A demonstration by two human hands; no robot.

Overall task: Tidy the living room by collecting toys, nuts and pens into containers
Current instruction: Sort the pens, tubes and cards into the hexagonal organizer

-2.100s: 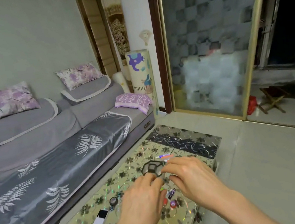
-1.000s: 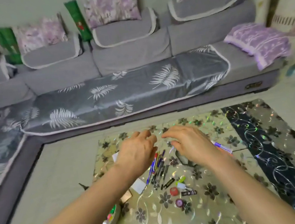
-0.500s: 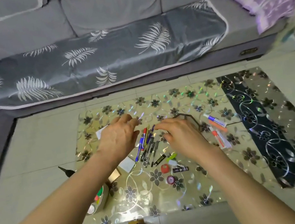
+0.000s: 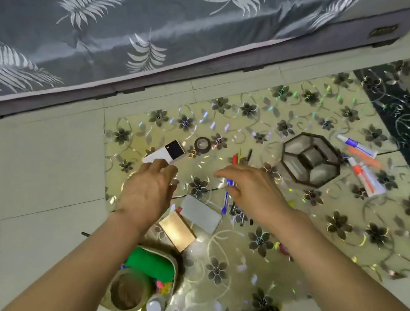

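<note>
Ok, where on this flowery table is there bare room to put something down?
The near right corner of the floral table is bare, and so is the far strip before the grey sofa. It is crowded around the pile of pens, under both hands, and between the hexagonal divided dish and the orange-and-white tubes.

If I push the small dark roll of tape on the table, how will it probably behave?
The tape roll lies flat on its side, so it will probably slide rather than roll. The glossy table surface looks slippery, so it may slide easily. It seems small and light, likely stiff.
</note>
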